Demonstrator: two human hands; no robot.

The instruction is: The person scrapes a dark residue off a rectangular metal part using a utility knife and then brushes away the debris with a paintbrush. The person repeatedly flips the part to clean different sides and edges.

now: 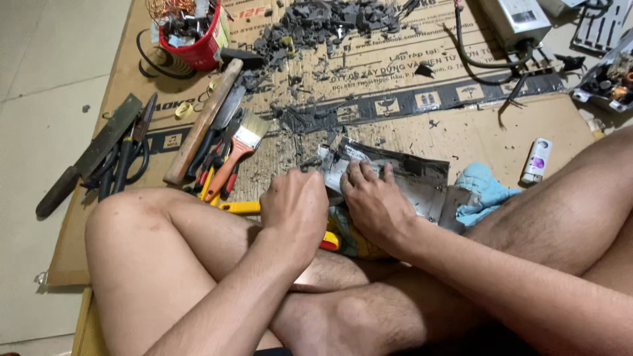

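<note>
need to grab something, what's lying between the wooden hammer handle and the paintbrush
In the head view, a flat metal blade and dark-handled tools lie between the wooden hammer handle and the paintbrush, on the cardboard.

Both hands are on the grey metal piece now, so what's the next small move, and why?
Probably push the yellow tool in the left hand further under the dark crust on the metal piece. The right hand presses it flat, and grey chips already litter the cardboard.
</note>
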